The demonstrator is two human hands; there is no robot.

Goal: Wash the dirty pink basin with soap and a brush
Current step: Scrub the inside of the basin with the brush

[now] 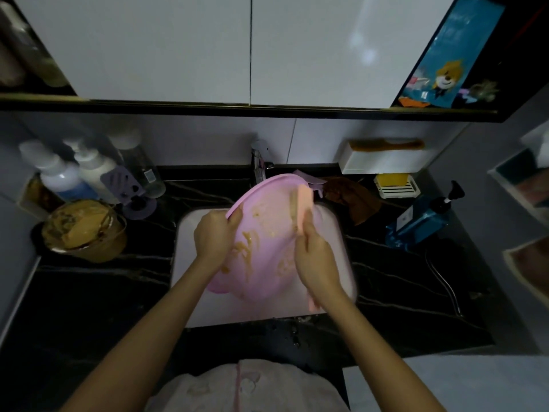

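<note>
**Scrubbing under way, much dirt left**

Black counter [416, 292] with a white sink [190, 233] set in the middle. Over the sink, tilted up on its side with the inside facing the person: the pink basin [267, 221]. Brown-yellow smears across much of the inside and no foam to be seen, so probably early in the washing. Most of the scrubbing and all of the rinsing left to do.

Left hand [212, 236] gripping the left rim, fingers curled over the edge, to steady the basin. Right hand [316, 260] in front of the right part of the basin, closed around the handle of the brush [304, 200]. Brush head high up against the inside wall near the upper rim; blurred, so contact not sure. Yellow soap [391, 179] on the counter at the right rear, well apart from both hands.
</note>
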